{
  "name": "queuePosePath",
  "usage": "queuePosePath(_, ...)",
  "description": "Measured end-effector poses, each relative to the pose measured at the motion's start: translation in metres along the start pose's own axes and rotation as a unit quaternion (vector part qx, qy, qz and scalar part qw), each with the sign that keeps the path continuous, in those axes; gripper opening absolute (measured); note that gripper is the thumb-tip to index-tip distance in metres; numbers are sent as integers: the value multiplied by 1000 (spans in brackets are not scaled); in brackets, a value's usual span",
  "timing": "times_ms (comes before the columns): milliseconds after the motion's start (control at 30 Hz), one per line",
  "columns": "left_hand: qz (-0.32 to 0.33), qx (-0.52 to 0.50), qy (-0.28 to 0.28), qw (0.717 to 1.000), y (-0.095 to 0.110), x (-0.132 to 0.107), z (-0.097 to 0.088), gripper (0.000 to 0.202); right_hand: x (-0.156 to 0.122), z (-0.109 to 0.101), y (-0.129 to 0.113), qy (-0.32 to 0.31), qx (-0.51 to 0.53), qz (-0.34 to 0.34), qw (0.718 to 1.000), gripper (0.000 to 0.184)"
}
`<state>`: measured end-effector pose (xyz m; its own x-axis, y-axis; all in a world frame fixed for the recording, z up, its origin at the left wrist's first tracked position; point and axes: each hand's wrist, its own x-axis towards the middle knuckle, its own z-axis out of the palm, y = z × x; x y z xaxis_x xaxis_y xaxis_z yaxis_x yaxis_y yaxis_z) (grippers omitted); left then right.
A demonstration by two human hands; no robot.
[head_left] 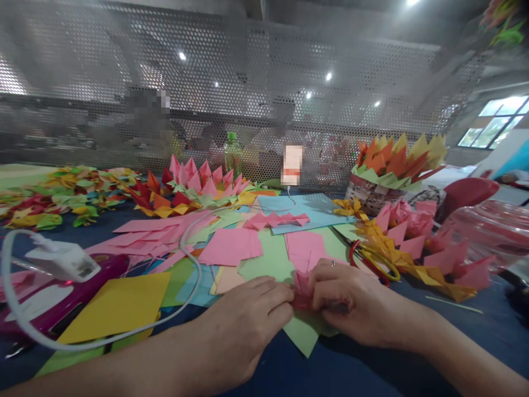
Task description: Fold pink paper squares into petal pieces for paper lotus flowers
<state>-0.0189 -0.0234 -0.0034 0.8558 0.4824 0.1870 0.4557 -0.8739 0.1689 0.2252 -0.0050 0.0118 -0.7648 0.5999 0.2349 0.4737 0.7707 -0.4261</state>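
Observation:
Between my hands, low over the sheets, is a small pink piece of folded paper. My left hand has its fingers pressed together at the paper's left side. On its right side, the thumb and fingers of my right hand, with a ring on one finger, pinch it. Fingers hide part of its folds. Just beyond lie pink paper squares and a row of folded pink pieces. Red and yellow-handled scissors rest to the right of my right hand.
A white cable loops from a charger on a purple power strip across yellow sheets. Folded paper flowers, a green-capped bottle and a phone stand behind. At right is a clear container.

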Motion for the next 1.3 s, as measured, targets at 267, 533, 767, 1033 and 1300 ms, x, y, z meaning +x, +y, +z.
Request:
queuePosePath(267, 10, 22, 7, 1000, 1, -2, 2, 51, -1, -1, -7, -12, -61, -19, 998, 25)
queuePosePath(533, 4, 6, -9, 1000, -1, 0, 3, 51, 0, -3, -8, -25, -71, -3, 997, 19)
queuePosePath(767, 11, -6, -12, 1000, 0, 3, 2, 50, 1, -4, -10, 31, -93, -56, 994, 29)
queuePosePath(1033, 13, -9, -6, 1000, 0, 2, 5, 40, -2, 1, -9, -2, -142, -46, 989, 18)
queuePosePath(1300, 23, 11, 4, 1000, -1, 2, 3, 43, -1, 1, -8, 5, -143, -43, 989, 20)
